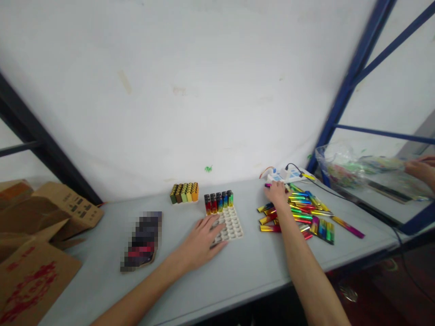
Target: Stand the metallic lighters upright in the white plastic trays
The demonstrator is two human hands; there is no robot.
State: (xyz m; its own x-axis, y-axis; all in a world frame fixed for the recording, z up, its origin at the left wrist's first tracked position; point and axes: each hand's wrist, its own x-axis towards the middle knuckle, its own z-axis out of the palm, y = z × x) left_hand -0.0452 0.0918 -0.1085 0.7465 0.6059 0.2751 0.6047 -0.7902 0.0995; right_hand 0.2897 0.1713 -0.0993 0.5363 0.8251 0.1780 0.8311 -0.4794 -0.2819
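My left hand (204,240) lies with fingers spread over the near-left part of a white tray (234,226) with rows of round holes. Lighters (219,201) in red, blue and green, with dark tops, stand upright in the tray's back rows. My right hand (277,192) is at the back left of a pile of shiny metallic-coloured lighters (301,213). Its fingers are curled around a purple lighter (268,185), whose end pokes out at the left; the rest of it is hidden by the hand.
A block of yellow, green and orange lighters (184,193) stands by the wall. Left are a blurred-out dark item (142,242) and open cardboard boxes (34,276). A power strip (283,174) with cables lies behind the pile. Another person's hand (421,170) is by plastic bags (346,170) at right.
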